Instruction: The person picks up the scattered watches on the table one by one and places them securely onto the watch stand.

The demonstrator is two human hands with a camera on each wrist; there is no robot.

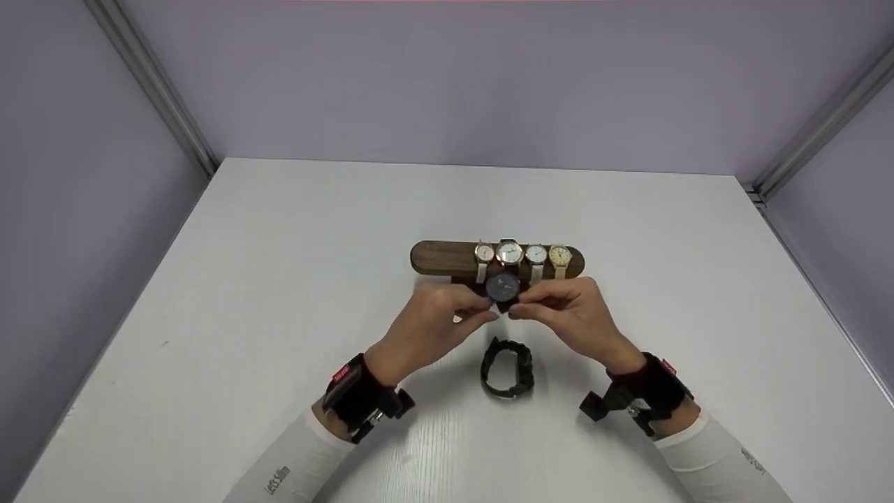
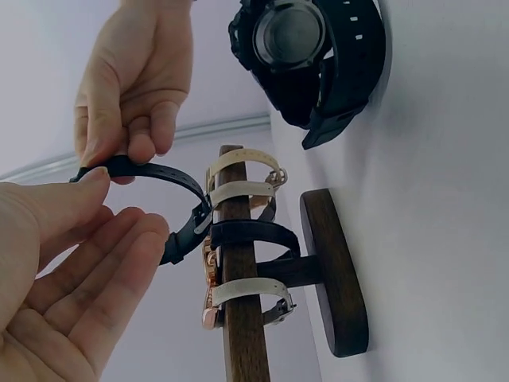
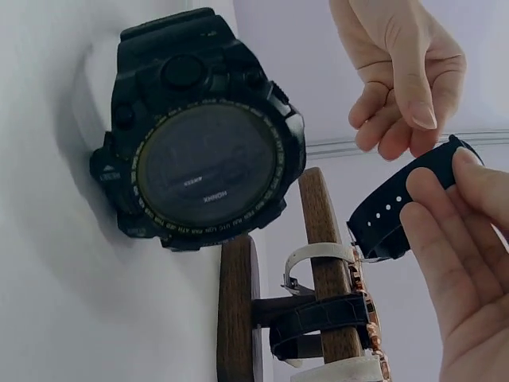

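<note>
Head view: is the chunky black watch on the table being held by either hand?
No. The chunky black watch lies alone on the table, while both hands pinch a dark-faced watch above it.

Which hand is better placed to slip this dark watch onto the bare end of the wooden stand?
Probably the left hand. It pinches the dark-faced watch on the side toward the bare left end of the wooden stand; the right hand pinches the other strap, in front of the four hung watches.

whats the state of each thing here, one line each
dark-faced watch: held in the air, a strap end pinched by each hand
left hand: pinching one strap
right hand: pinching the other strap
chunky black watch: lying on the table, untouched
wooden stand: carrying four watches
</note>
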